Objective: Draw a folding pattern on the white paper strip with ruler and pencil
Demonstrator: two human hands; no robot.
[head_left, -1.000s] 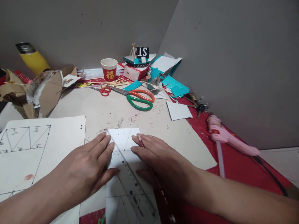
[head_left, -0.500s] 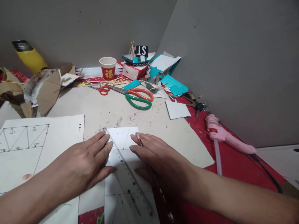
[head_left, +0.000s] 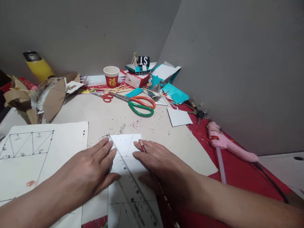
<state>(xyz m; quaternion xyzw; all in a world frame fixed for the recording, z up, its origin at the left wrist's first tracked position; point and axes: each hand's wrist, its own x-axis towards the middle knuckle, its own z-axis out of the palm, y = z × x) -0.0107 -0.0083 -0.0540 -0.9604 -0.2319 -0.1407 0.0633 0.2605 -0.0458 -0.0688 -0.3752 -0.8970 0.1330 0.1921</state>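
Note:
A clear ruler point(head_left: 136, 185) lies slantwise over a white paper strip point(head_left: 123, 142) marked with pencil lines. My left hand point(head_left: 92, 167) presses flat at the ruler's upper left end, its fingers stretched out and thumb on the strip. On the strip's right edge rests my right hand point(head_left: 163, 164), with a dark red pencil point(head_left: 158, 182) held between its fingers, tip pointing up and away. Left of my left hand lies a larger sheet point(head_left: 68, 139) with a drawn row of triangles.
Orange-green scissors point(head_left: 142, 106), small red scissors point(head_left: 106, 97), a paper cup point(head_left: 111, 77) and thin sticks lie behind. Cardboard pieces point(head_left: 55, 99) and a yellow bottle point(head_left: 41, 69) stand at left. A pink glue gun point(head_left: 228, 145) lies at right.
The camera view has tilted slightly, so the scene sits lower in the picture. Both hands, the ruler and the pencil keep nearly the same places on the paper.

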